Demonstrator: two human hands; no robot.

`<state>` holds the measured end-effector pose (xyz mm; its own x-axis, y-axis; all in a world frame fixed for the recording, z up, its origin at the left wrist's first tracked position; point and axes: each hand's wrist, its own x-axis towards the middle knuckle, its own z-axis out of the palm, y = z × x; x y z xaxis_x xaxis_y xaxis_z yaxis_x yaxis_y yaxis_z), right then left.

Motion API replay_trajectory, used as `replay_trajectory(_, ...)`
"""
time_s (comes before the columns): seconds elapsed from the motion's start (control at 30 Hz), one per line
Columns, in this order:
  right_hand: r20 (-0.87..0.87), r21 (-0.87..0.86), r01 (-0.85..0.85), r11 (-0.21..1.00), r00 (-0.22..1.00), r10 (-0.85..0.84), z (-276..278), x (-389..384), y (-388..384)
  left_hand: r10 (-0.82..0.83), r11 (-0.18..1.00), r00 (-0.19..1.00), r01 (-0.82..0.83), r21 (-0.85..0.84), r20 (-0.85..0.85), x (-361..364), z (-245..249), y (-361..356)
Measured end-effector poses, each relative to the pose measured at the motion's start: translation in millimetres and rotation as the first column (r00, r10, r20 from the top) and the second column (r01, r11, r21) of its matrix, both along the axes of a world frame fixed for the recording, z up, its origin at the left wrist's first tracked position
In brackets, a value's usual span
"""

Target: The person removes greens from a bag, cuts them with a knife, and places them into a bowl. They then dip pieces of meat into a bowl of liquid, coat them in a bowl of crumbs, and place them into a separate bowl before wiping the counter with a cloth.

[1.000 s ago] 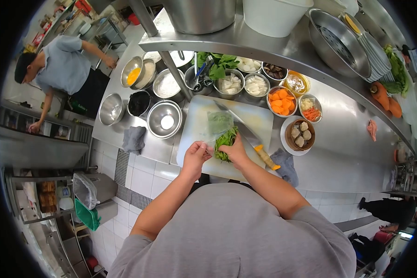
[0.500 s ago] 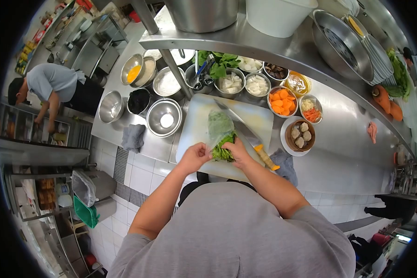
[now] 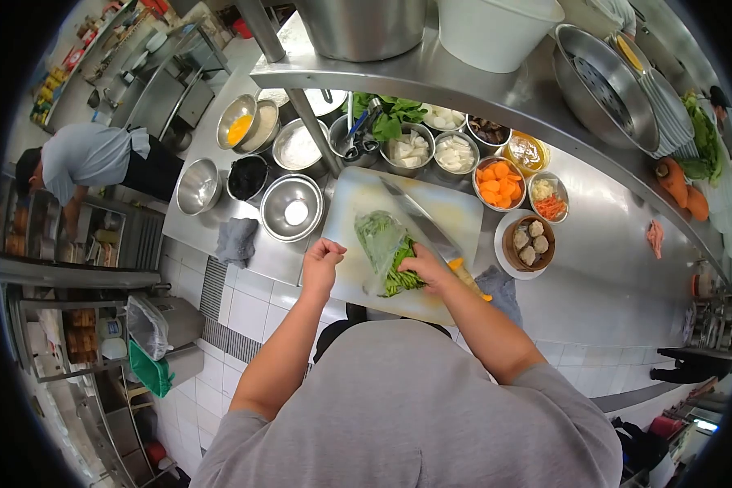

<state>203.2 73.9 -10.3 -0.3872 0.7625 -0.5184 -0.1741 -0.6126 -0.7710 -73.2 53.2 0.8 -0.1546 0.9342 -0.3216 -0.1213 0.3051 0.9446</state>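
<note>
Now, center frame: right hand (image 3: 425, 264) grip closed on bagged greens (image 3: 390, 252) over cutting board (image 3: 358, 195); left hand (image 3: 324, 259) fisted, empty. Likely unbagging; next needs left pinching plastic.

1 head camera looks steeply down, close over the cutting board (image 3: 457, 213).

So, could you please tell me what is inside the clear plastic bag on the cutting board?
Green leafy vegetables show through the clear plastic bag, bunched toward its near end. The right hand grips that end, hiding whatever lies under it.
</note>
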Motion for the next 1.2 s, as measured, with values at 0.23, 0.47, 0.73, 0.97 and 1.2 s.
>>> replay_trajectory(0.23, 0.132, 0.064, -0.115, 0.991, 0.986, 0.106, 11, 4, 17, -0.378, 0.902, 0.842, 0.429, 0.053, -0.385, 42, 0, -30)
replay_trajectory(0.47, 0.736, 0.308, -0.486, 0.818, 0.667, 0.12, 8, 11, 38, -0.288, 0.955, 0.926, 0.296, 0.003, 0.245, 16, 5, -7)
replay_trajectory(0.73, 0.945, 0.233, -0.729, 0.644, 0.326, 0.027, 47, -17, 26, -0.125, 0.992, 0.99, 0.126, 0.016, -0.06, 19, -45, 2)
replay_trajectory(0.97, 0.952, 0.276, -0.859, 0.431, 0.307, 0.003, 43, -2, 20, 0.337, 0.857, 0.642, 0.094, 0.507, -0.689, 38, -1, -7)
replay_trajectory(1.2, 0.881, 0.458, -0.806, 0.375, 0.467, -0.074, 32, 9, 11, 0.275, 0.948, 0.961, -0.277, -0.157, -0.032, -8, -57, -7)
